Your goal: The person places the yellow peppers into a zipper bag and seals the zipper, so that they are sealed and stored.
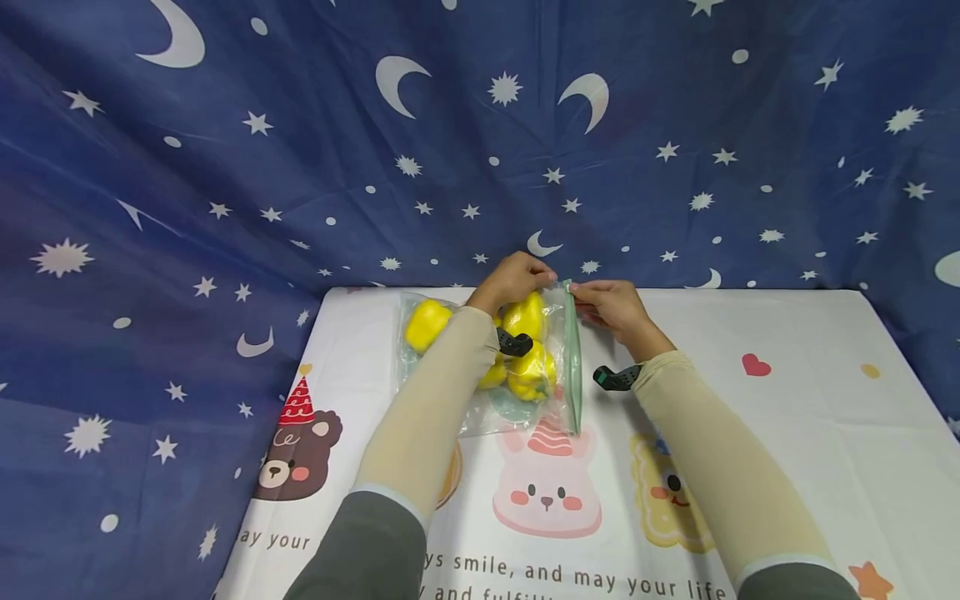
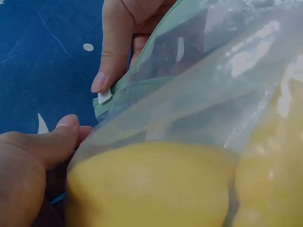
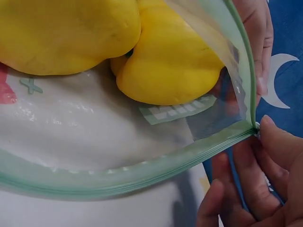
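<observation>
A clear zip bag (image 1: 558, 412) with a green zip edge lies on the table, holding several yellow bell peppers (image 1: 531, 371). At its far side my left hand (image 1: 516, 279) pinches the bag's edge between thumb and finger, close to the zip corner. My right hand (image 1: 615, 310) is at the far end of the green zip (image 3: 142, 185). Its thumb and forefinger pinch a small white slider (image 2: 105, 96) there. In the right wrist view the bag's mouth gapes, with the peppers (image 3: 165, 56) inside. The left forearm hides part of the bag in the head view.
A white cloth (image 1: 795, 467) with cartoon prints covers the table. Just behind the hands, a dark blue curtain (image 1: 480, 183) with moons and stars hangs at the table's far edge and continues along the left. Black wrist cameras (image 1: 617, 378) sit on both wrists.
</observation>
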### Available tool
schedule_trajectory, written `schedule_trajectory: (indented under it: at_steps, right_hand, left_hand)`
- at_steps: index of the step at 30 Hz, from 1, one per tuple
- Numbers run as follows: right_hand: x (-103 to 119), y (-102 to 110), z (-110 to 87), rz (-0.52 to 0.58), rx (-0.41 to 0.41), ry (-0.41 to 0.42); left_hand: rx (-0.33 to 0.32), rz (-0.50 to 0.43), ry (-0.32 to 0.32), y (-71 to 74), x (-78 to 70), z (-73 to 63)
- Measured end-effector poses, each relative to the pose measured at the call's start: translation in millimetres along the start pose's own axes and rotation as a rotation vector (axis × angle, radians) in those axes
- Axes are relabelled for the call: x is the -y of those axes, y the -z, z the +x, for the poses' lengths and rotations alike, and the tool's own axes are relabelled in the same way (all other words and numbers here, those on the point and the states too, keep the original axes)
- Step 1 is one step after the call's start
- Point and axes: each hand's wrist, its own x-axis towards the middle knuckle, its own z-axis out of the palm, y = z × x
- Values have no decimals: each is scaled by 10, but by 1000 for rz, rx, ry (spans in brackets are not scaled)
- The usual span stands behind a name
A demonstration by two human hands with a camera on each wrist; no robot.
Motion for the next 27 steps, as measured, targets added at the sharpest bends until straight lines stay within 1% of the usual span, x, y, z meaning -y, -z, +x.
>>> schedule_trajectory:
  at_steps: [6, 12, 16, 21, 23, 25, 27]
  right_hand:
    - [-11, -44, -2, 4, -7, 6]
    - [-11, -66, -16, -48, 6, 35]
    - [-7, -63, -21, -93, 18, 70]
    - [5, -49, -35, -163, 43, 133]
    - [15, -45, -50, -196, 54, 161]
    - [27, -44, -67, -217, 65, 182]
    - [36, -42, -86, -238, 76, 203]
  left_hand:
    - [-2, 16, -4, -58, -14, 61]
    - [-6, 43, -17, -79, -2, 107]
    - [5, 66, -52, -76, 11, 116]
    - [14, 117, -127, -102, 11, 120]
    - [11, 124, -147, -124, 6, 121]
    - [0, 123, -155, -146, 1, 127]
    - [-21, 128, -142, -168, -5, 130]
